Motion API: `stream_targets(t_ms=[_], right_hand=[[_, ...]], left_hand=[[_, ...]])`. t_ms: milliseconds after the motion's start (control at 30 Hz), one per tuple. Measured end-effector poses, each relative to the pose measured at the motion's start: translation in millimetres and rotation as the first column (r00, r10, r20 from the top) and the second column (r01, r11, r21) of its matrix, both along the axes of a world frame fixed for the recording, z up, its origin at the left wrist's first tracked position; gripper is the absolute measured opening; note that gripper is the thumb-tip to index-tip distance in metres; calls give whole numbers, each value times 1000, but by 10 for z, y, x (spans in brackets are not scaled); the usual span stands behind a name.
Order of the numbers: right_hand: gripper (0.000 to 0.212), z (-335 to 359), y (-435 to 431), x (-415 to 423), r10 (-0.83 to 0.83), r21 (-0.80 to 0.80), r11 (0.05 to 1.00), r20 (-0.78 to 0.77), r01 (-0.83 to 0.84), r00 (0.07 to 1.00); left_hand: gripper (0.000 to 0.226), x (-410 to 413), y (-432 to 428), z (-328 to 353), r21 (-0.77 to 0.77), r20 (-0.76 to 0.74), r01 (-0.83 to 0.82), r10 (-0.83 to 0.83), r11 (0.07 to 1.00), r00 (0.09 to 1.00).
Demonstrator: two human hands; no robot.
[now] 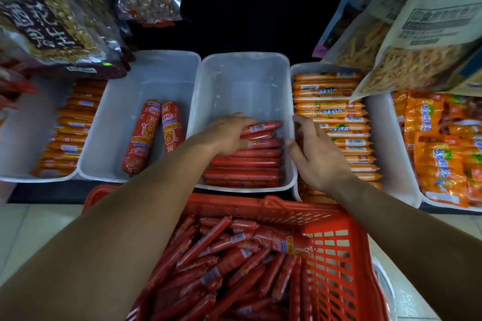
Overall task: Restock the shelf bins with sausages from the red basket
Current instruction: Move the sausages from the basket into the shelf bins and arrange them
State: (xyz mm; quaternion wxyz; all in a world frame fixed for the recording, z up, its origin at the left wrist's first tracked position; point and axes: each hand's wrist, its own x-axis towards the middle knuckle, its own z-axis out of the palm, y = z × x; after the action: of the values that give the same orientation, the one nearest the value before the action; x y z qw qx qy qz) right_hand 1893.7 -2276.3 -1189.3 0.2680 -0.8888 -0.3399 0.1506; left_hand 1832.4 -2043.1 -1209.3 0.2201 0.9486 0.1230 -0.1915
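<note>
Head view shows your left hand (229, 135) down in the middle bin (245, 73), fingers curled over the top few thin red sausages (245, 161) of a stack laid crosswise at the near end, likely so they pack flat; the far half of the bin is bare; your right hand (317, 156) sits at the wall shared with the orange sausages (331, 112), fingers bent, seemingly steadying the bin, though whether it clamps the wall or merely rests cannot be told; the red basket (336, 255) just below holds 1 heap of loose sausages (221, 263) within easy reach.
</note>
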Motion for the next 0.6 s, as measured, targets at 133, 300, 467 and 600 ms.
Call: stream_targets(t_ms=[133, 300, 467, 600], right_hand=[[54, 13, 3, -7, 4, -21, 1000, -7, -4, 1000], [53, 274, 26, 7, 44, -188, 982, 65, -31, 997], [56, 965, 89, -173, 182, -370, 920, 124, -125, 976], [52, 1454, 110, -739, 266, -394, 897, 120, -200, 957]], left_hand=[[64, -35, 52, 11, -52, -3, 1, -2, 999, 1000], [61, -291, -30, 340, 6, 105, -106, 104, 994, 989], [36, -1122, -182, 1129, -53, 229, -214, 220, 975, 948], [18, -2015, -386, 1370, -150, 194, -383, 407, 912, 893]])
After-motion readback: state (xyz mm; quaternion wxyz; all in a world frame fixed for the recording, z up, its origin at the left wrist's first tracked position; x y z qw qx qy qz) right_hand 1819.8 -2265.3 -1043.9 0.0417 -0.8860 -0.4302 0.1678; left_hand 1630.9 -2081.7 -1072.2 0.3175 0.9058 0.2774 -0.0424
